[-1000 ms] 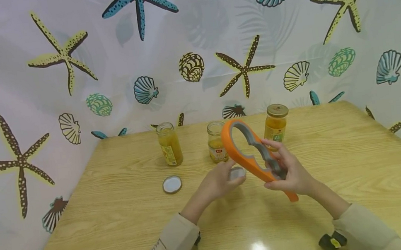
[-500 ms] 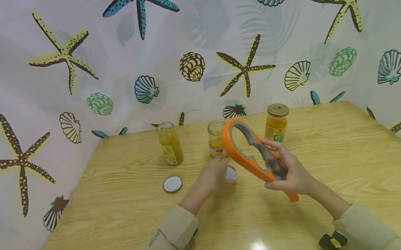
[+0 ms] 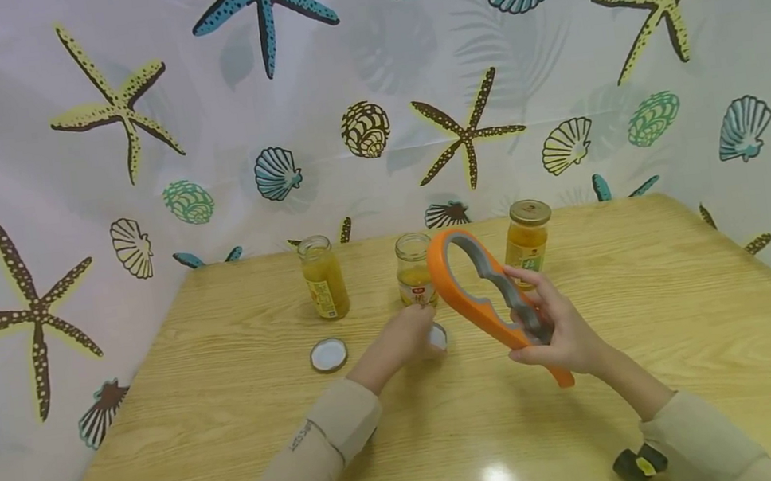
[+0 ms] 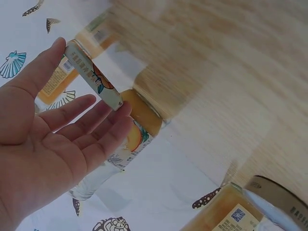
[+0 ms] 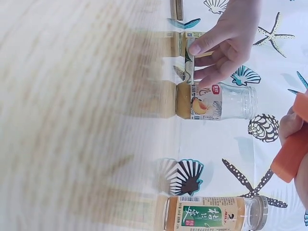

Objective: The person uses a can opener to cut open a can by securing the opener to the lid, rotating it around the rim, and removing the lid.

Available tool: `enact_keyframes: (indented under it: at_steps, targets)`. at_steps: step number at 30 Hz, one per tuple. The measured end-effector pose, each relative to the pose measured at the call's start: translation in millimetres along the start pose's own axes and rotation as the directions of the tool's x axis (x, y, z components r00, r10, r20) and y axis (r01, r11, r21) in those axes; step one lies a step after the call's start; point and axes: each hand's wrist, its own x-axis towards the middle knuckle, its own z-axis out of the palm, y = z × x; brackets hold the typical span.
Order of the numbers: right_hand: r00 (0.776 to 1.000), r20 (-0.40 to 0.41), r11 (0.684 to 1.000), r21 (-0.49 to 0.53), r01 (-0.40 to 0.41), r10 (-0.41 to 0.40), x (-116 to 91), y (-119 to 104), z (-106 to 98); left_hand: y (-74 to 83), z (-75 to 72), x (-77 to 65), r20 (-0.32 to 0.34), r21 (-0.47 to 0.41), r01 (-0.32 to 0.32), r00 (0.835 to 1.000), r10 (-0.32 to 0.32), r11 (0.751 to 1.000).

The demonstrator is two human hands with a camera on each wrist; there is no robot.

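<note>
My left hand (image 3: pixel 404 336) pinches a round jar lid (image 4: pixel 94 74) edge-on between thumb and fingertips, low over the table in front of the middle jar (image 3: pixel 417 283). That jar has no lid on, and its label bears a peach. Higher up on the right, my right hand (image 3: pixel 561 331) grips an orange jar opener (image 3: pixel 441 270) with a grey toothed inside, held tilted in the air. Behind the opener stands a lidded jar (image 3: pixel 529 243), partly covered by it. In the right wrist view only part of the right hand and the opener shows.
An open jar (image 3: pixel 326 288) of yellow contents stands at the back left. In front of it a loose lid (image 3: pixel 329 356) lies with its white inside up. A patterned cloth (image 3: pixel 313 121) hangs behind the wooden table (image 3: pixel 238 451).
My left hand has moved a little to the left with the lid, closer in front of the middle jar. The right hand and the jar opener stay in place.
</note>
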Motion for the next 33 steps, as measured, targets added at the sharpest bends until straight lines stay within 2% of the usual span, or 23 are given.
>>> enact_keyframes:
  at_steps: [5, 12, 21, 33]
  targets:
    - [1.0, 0.01, 1.0, -0.008, -0.02, 0.02, 0, -1, -1, -1.8, 1.6, 3.0, 0.004, 0.014, -0.004, 1.0, 0.004, 1.0]
    - [1.0, 0.002, 1.0, 0.014, 0.014, -0.014, -1, 0, 1, -2.3, 3.7, 6.2, 0.005, 0.004, -0.019, 1.0, 0.019, 1.0]
    - [1.0, -0.017, 1.0, -0.004, 0.012, -0.012, -3, 3, -1, -0.8, 2.4, 9.3, 0.024, -0.014, -0.019, 1.0, 0.019, 1.0]
    - [1.0, -0.011, 1.0, -0.011, 0.008, -0.008, -4, 3, 0, -2.0, 8.2, 14.4, 0.069, -0.022, 0.032, 0.997, -0.03, 0.999]
